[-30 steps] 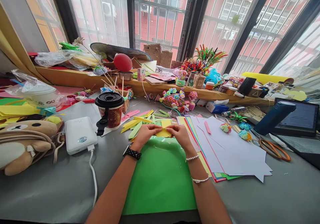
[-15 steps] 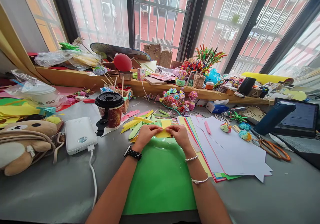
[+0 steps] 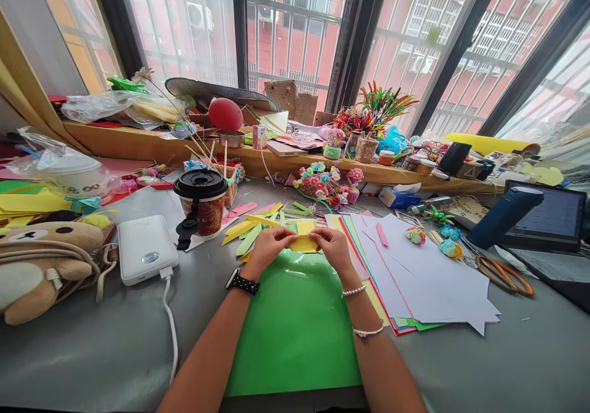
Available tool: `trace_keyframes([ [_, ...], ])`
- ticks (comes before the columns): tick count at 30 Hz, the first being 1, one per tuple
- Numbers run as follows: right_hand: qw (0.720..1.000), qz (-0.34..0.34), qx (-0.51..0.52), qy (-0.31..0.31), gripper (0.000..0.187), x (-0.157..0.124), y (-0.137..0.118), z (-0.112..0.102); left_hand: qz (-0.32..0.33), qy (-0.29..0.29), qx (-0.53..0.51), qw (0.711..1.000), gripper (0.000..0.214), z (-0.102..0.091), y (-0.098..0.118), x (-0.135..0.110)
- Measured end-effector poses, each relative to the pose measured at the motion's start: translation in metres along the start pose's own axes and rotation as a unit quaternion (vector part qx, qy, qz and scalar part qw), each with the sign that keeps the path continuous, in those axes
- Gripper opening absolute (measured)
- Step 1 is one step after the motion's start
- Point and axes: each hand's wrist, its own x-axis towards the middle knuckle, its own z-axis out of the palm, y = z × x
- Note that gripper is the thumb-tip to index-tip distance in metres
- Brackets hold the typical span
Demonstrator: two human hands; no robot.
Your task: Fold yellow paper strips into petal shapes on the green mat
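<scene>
Both hands meet over the far end of a glossy green sheet [image 3: 295, 327] lying on the grey table. My left hand [image 3: 271, 245] and my right hand [image 3: 332, 245] each pinch one side of a small yellow piece of paper [image 3: 302, 243], fingers curled and closed on it. A black watch is on my left wrist, bead bracelets on my right. Loose yellow, green and pink paper strips [image 3: 251, 225] lie just beyond the hands.
A lidded coffee cup [image 3: 201, 201], a white power bank [image 3: 144, 248] with cable and a plush bear bag [image 3: 41, 262] sit to the left. A stack of white and coloured paper [image 3: 428, 278], scissors [image 3: 504, 275] and a laptop [image 3: 550, 216] lie right. The window ledge holds craft clutter.
The hands shift only slightly on the yellow paper, fingers working along its edge; nothing else has moved.
</scene>
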Motion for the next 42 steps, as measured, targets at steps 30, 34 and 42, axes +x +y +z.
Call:
trace_keyframes([
  [30,0.996,0.070,0.048,0.002,0.021,0.000,-0.005,0.000,-0.035,-0.017,0.006,0.999,0.029,-0.006,-0.006,0.004],
  [34,0.998,0.041,0.028,-0.028,0.021,0.000,-0.004,-0.001,-0.022,0.009,0.030,0.999,0.027,-0.008,-0.007,0.003],
  [42,0.996,-0.019,-0.084,-0.029,0.014,-0.002,-0.004,0.000,0.019,-0.046,0.025,0.998,0.025,-0.001,-0.002,0.000],
])
